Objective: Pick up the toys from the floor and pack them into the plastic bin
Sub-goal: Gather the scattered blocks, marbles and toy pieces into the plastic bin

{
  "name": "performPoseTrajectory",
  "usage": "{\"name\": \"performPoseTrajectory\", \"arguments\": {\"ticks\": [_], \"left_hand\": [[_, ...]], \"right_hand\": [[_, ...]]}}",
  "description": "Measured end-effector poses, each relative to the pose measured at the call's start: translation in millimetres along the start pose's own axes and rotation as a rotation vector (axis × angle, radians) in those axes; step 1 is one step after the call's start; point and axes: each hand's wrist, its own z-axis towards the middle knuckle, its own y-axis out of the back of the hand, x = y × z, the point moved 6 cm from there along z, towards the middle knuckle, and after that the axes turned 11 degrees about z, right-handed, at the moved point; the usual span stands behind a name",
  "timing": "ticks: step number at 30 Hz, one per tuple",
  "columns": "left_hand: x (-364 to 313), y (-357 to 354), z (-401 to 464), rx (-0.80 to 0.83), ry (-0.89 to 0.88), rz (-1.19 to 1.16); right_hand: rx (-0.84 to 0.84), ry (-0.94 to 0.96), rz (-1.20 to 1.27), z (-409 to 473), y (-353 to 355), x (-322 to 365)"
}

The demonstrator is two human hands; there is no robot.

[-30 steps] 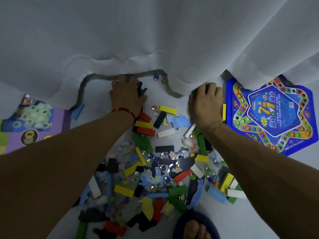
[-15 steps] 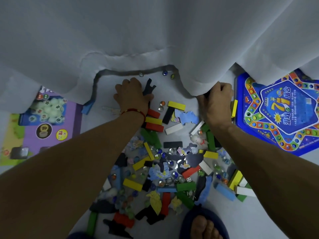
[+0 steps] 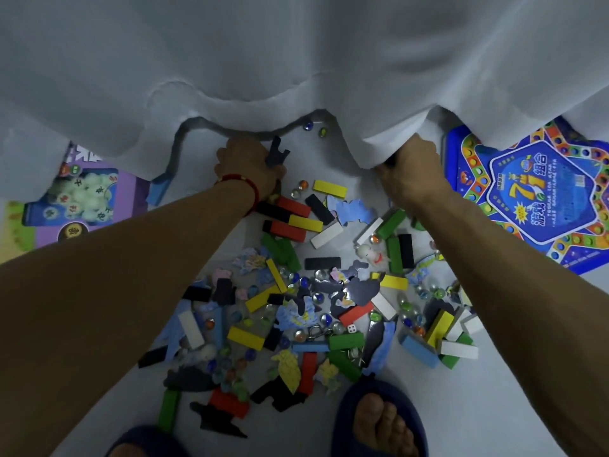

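I see the toys spread on the pale floor between and below both hands: flat wooden blocks in red, yellow, green, black, white and blue, glass marbles, paper cut-outs, a white die. My left hand is curled closed at the white curtain hem, with a dark animal-shaped piece sticking up just right of it. My right hand reaches under the hem, fingers hidden, so I cannot tell its grip. A blue game board lies right of it.
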Motion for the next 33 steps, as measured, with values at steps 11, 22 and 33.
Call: {"name": "performPoseTrajectory", "arguments": {"ticks": [11, 22, 33], "left_hand": [[14, 26, 0, -0.168, -0.099, -0.169], [42, 37, -59, -0.223, -0.376, 0.095], [57, 9, -51, -0.178, -0.119, 0.066]], "right_hand": [[0.436, 0.053, -0.305, -35, -29, 39], [0.386, 0.164, -0.238, -44, -63, 40], [0.404, 0.225, -0.234, -48, -74, 45]]}}
